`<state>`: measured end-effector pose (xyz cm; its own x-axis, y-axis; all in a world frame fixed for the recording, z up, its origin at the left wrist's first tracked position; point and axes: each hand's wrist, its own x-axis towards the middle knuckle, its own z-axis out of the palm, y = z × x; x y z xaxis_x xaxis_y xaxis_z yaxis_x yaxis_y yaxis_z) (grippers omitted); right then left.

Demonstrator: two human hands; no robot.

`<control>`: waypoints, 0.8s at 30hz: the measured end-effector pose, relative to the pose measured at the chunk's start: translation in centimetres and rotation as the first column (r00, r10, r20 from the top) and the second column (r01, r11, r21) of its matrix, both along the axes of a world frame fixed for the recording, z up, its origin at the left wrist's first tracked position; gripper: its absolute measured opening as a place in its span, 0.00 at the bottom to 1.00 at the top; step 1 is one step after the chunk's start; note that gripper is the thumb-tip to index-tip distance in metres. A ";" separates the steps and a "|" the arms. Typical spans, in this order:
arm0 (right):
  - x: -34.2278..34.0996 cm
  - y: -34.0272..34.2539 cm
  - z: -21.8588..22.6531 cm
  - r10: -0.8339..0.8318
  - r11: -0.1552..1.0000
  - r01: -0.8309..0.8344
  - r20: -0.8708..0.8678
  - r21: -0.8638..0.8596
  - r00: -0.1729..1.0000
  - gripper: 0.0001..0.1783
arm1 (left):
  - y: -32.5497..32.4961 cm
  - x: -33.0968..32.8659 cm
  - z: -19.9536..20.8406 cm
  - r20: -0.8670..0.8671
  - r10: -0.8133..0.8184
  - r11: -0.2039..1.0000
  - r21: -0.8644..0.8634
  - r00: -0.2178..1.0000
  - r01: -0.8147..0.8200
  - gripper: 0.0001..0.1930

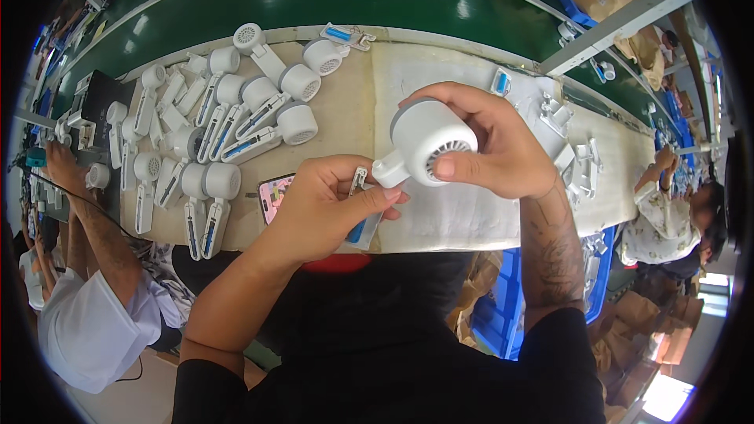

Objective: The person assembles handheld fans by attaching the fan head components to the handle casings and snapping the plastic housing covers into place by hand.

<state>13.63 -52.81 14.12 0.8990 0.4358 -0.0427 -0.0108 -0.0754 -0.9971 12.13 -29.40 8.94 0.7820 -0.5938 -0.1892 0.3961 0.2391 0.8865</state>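
A white handheld fan (420, 137) with a round, vented head and a grey rim is held up over the front of the table. My right hand (506, 149) wraps round the head, its thumb on the vent grille. Below the head, my left hand (314, 208) is closed on the fan's handle, thumb across the neck joint. A blue cell (356, 233) shows in the open handle under the left fingers; the rest of the handle is hidden by that hand. Close to my left wrist lies a phone (273, 195) with a pink screen.
Several similar fans (298, 124) with open handles crowd the table's left side. Loose white plastic parts (581, 169) lie at right. Beyond the table runs a green belt (353, 0), with a metal post (616, 23). A blue crate (503, 306) sits below. Co-workers flank me left and right.
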 end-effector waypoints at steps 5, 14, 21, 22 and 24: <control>2.6 0.1 1.5 0.314 0.911 -0.350 -0.181 -0.221 0.932 0.31 | 0.0 -0.9 0.5 -0.081 -0.110 0.984 0.130 0.991 0.120 0.11; 4.8 -0.6 2.0 0.384 0.850 -0.445 -0.246 -0.281 0.890 0.33 | -0.8 -0.4 0.5 -0.094 -0.091 0.988 0.120 0.991 0.102 0.12; 2.9 -1.1 -1.0 0.117 0.990 -0.122 0.072 0.074 0.990 0.35 | -0.7 0.3 0.7 -0.058 0.044 0.998 0.048 0.997 -0.041 0.13; 2.7 -1.0 -1.1 0.122 0.989 -0.127 0.072 0.078 0.990 0.35 | -0.8 0.5 0.6 -0.058 0.049 0.998 0.052 0.997 -0.046 0.13; 2.5 -1.0 -1.3 0.051 0.993 -0.058 0.070 0.105 0.996 0.36 | -0.8 0.7 0.5 -0.089 0.043 0.999 0.025 0.995 -0.041 0.13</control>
<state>16.11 -53.84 12.77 0.8732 0.4827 0.0666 0.0578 0.0332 -0.9978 12.82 -30.25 9.46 0.7856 -0.5556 -0.2725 0.4639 0.2373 0.8535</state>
